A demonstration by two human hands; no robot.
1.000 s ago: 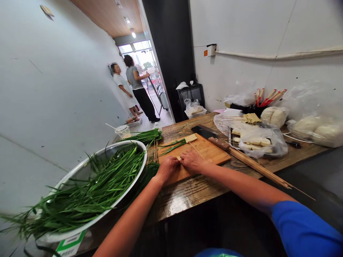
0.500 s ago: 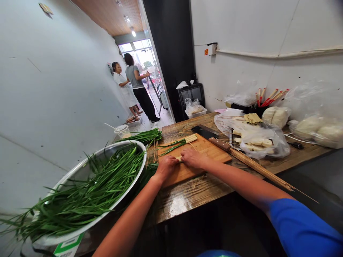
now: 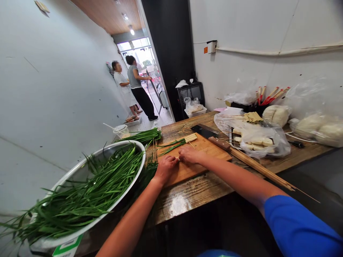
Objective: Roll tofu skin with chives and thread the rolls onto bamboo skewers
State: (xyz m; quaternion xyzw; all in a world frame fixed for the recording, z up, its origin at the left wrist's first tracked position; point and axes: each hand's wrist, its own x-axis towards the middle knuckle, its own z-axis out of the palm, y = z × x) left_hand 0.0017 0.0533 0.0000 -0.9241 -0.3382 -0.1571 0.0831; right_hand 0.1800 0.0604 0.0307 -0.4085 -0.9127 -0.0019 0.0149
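Note:
On the wooden cutting board [image 3: 205, 153], my left hand [image 3: 167, 167] and my right hand [image 3: 189, 156] are close together, fingers curled down. Both close on a small pale roll [image 3: 178, 159], seen only in the gap between them; my fingers hide most of it. Just beyond lie finished-looking pale rolls [image 3: 190, 137] with green chive leaves sticking out to the left. A thin skewer [image 3: 192, 145] lies near my right hand. The cleaver [image 3: 205, 132] rests across the board's far right corner, its wooden handle toward me.
A big metal basin [image 3: 143, 157] of chives [image 3: 107, 192] stands left. More chives [image 3: 147, 135] lie behind it beside a plastic cup [image 3: 122, 130]. Long bamboo skewers [image 3: 254, 164] and a bagged tray [image 3: 234, 137] of pale pieces are right. Two people [image 3: 138, 85] stand near the doorway.
My hands have drawn slightly closer together, and less of the pale roll shows between them. In the background, the person in grey has leaned back and shifted a little.

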